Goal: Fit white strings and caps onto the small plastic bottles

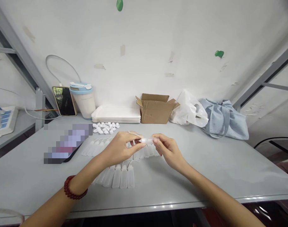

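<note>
Both hands meet over the middle of the table (205, 164). My left hand (121, 146) pinches the white end of a small translucent plastic bottle (148, 141). The fingers of my right hand (169, 149) are closed on its clear end; the bottle lies about level between them. Below and to the left, a row of similar translucent bottles (123, 177) with thin bent spouts lies on the table. More bottles lie behind my left hand (93, 148) and under the held one (147, 152), partly hidden. Beyond my left hand is a pile of small white caps (106, 127).
Along the wall stand a phone (65, 101), a lidded cup (84, 102), stacked white trays (118, 114), an open cardboard box (155, 111), a white plastic bag (188, 110) and a blue cloth bag (225, 119). A blurred-out phone-like device (70, 143) lies at left.
</note>
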A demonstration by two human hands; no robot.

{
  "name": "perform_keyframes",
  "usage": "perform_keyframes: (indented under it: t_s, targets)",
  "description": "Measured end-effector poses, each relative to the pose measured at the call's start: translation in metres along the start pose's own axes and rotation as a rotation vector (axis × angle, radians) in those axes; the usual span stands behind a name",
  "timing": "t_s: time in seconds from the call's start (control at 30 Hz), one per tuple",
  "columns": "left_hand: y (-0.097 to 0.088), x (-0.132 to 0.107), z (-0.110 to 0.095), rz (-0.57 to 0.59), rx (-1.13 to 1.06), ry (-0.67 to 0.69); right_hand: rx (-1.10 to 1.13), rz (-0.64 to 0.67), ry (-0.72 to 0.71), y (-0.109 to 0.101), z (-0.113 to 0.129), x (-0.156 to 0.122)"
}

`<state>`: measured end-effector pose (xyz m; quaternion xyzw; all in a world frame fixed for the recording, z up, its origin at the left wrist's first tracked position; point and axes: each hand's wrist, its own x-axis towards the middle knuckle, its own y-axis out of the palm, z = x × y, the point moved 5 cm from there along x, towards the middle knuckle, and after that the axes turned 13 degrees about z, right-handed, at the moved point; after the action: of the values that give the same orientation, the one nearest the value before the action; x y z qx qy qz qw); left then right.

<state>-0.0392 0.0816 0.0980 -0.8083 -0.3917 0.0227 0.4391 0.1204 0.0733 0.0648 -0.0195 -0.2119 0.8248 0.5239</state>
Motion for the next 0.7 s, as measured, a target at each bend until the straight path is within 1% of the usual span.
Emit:
perform_keyframes:
  t_s: [0.07,0.17,0.2,0.3,0.37,0.43,0.5,0.6,0.7]
  targets:
    - [-0.001,0.0,0.002,0.067,-0.088,-0.108,-0.089,-0.017,-0.042,0.0,0.005,-0.002]
    - [0.0,-0.001,0.002,0.148,-0.177,-0.192,-0.267,-0.051,-0.138,0.0,0.012,-0.005]
    - [0.0,-0.001,0.003,0.165,-0.201,-0.214,-0.352,-0.069,-0.198,0.0,0.015,-0.005]
    - [0.004,-0.001,0.008,0.197,-0.278,-0.288,-0.621,-0.118,-0.438,0.003,0.022,-0.008]
    - [0.006,-0.001,0.01,0.212,-0.327,-0.307,-0.741,-0.124,-0.54,0.006,0.023,-0.009]
    - [0.008,-0.001,0.01,0.217,-0.364,-0.306,-0.794,-0.121,-0.552,0.006,0.022,-0.009]
    - [0.01,-0.001,0.009,0.214,-0.393,-0.302,-0.791,-0.108,-0.515,0.006,0.021,-0.008]
    - [0.012,-0.001,0.008,0.215,-0.398,-0.302,-0.712,-0.076,-0.446,0.005,0.021,-0.008]
    - [0.013,-0.001,0.006,0.197,-0.317,-0.276,-0.57,-0.033,-0.346,0.004,0.02,-0.006]
